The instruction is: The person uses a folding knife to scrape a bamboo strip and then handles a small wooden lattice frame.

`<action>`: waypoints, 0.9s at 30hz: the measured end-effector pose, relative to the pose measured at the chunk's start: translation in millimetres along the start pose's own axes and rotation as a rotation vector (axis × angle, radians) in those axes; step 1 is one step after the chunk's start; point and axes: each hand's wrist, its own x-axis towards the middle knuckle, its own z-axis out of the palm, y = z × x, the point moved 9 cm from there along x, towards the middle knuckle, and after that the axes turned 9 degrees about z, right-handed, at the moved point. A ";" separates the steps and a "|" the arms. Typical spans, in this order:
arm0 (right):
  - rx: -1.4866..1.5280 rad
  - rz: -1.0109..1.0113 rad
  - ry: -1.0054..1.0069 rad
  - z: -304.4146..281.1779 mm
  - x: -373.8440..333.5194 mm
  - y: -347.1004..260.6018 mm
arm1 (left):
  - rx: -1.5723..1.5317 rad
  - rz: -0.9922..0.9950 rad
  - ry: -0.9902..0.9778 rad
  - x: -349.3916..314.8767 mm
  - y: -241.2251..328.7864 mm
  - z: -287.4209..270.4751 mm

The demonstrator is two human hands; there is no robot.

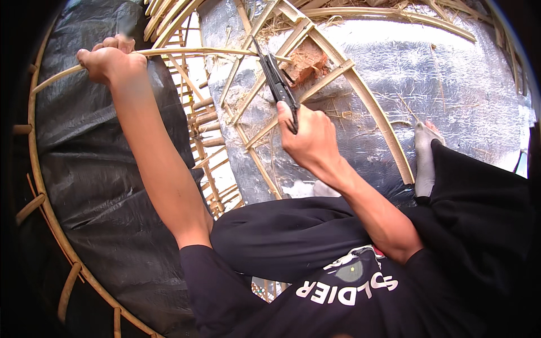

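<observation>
My left hand (115,61), at the upper left with its arm stretched out, is closed around a long, thin bamboo strip (194,50). One end of the strip passes beyond the hand to the left; the other runs right to the blade. In my right hand (313,138) is a black knife (276,79), pointing up and slightly left, and it crosses the strip near its right end. Behind the knife lie a reddish brick (307,61) and a lattice of split bamboo (366,98). Whether the blade cuts into the strip I cannot tell.
A shiny silver sheet (451,73) covers the floor, with bamboo shavings on it. Bundled bamboo strips (169,19) stand at the top. To the left, a black plastic sheet (96,186) hangs by a curved bamboo pole (42,186). A socked foot (425,158) rests at the right.
</observation>
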 end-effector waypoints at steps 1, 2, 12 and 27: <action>0.030 0.019 -0.044 1.3 -4.0 -5.1 | 0.010 -0.012 0.040 -0.4 0.8 -5.9; 0.050 0.041 -0.061 -0.2 -5.6 -9.8 | -0.002 0.000 0.002 2.7 2.2 -1.9; 0.028 -0.228 0.012 -14.4 -26.9 -59.0 | -0.041 0.049 -0.105 12.9 43.9 6.5; 0.010 -0.314 0.111 -19.6 -14.3 -51.6 | -0.111 0.157 -0.020 18.3 92.3 -25.7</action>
